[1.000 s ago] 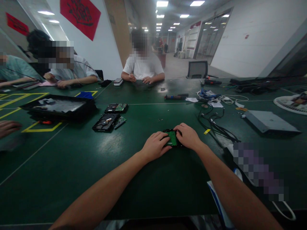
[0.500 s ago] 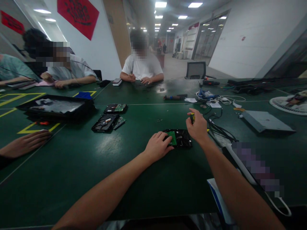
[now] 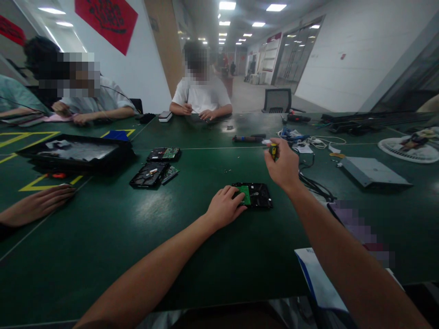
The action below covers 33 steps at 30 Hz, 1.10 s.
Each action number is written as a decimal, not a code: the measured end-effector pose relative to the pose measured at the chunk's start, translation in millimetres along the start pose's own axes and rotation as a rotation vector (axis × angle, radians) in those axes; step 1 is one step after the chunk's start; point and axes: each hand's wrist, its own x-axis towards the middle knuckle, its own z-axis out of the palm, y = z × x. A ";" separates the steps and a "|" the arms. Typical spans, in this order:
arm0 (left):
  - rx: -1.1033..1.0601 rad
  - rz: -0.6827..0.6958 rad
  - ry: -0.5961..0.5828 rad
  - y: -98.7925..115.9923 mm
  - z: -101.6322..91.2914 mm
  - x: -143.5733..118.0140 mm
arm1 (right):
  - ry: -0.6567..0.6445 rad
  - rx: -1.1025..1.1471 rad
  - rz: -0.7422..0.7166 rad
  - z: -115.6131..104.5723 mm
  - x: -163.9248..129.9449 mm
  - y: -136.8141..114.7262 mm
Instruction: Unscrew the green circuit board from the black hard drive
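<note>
Two opened drives (image 3: 154,170) left; cables (image 3: 310,183) beside right hand (image 3: 283,167).

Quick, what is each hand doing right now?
Left hand: open, fingers resting on the hard drive.
Right hand: closed around a small yellow-and-black tool, raised above the table.
</note>
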 end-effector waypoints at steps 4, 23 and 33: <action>0.012 0.000 0.001 1.6 -0.1 -0.4 | -0.013 0.064 -0.031 -1.8 10.5 -14.4; -0.046 -0.114 0.083 -15.6 -0.9 -4.4 | -0.098 0.046 -0.033 13.8 22.8 -28.4; 0.008 -0.159 0.056 -11.8 2.8 0.2 | -0.272 0.063 -0.078 14.4 20.2 -30.6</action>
